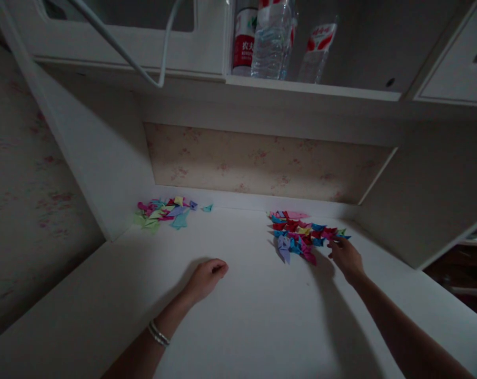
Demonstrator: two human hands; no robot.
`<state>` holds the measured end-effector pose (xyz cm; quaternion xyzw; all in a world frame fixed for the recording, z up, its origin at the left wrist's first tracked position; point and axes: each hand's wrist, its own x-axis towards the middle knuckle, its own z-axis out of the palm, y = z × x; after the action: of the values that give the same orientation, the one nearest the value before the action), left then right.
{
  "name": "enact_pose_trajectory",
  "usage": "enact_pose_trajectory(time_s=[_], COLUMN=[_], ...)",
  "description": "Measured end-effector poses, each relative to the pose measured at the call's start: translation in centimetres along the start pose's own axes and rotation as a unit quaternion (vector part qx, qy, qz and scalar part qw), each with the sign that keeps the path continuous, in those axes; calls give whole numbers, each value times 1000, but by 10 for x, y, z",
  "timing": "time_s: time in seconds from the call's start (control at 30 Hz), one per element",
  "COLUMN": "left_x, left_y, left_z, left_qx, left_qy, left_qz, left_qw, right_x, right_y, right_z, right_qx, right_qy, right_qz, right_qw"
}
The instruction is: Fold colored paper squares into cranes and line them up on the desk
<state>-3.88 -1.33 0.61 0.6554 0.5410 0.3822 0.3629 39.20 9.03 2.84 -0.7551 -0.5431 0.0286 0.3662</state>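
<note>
My left hand [207, 278] rests on the white desk [254, 321] near its middle, fingers curled into a loose fist with nothing visible in it. My right hand [346, 256] reaches to the right edge of a pile of folded paper pieces [301, 234] in red, blue, pink and purple; its fingertips touch the nearest pieces, and whether they pinch one I cannot make out. A second pile of folded paper pieces [165, 211], mostly green, pink and pale blue, lies at the back left corner, well away from both hands.
A shelf [313, 88] above the desk carries plastic water bottles [272, 39]. A white cable [120, 50] hangs at the upper left. White side panels close the desk in on both sides, with flowered wallpaper behind.
</note>
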Motion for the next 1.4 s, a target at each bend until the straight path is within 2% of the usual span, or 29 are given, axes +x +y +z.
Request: enact_pose_trajectory(time_s=[0.1,0.17,0.27,0.33,0.37,0.5,0.6,0.8,1.4], left_x=[0,0,0,0,0,1,1,0,-1], left_y=[-2,-3,-5,-6,-6,-7,-5,-4,-1], left_z=[1,1,0,0,0,0,0,-1,-3], left_qx=[0,-4,-8,-9,-11,-19,-22,-24,-17], left_qy=[3,4,5,10,12,8,0,-3,-2], left_qz=[1,-4,-2,1,1,-4,-10,-5,-24], left_qw=[1000,1000,1000,1000,1000,1000,1000,1000,1000], right_x=[-39,-74,-130,-165,-180,-218,-223,-217,-217], right_y=[-26,-53,-99,-127,-138,-165,-167,-158,-161], right_z=[-9,-10,1,15,23,46,49,46,42], right_qx=[66,72,98,109,104,27,7,48,41], right_qy=[-8,-44,-189,-264,-283,-278,-271,-286,-300], right_qz=[-17,-77,-192,-239,-249,-345,-367,-346,-337], right_qw=[998,993,958,928,920,896,890,892,892])
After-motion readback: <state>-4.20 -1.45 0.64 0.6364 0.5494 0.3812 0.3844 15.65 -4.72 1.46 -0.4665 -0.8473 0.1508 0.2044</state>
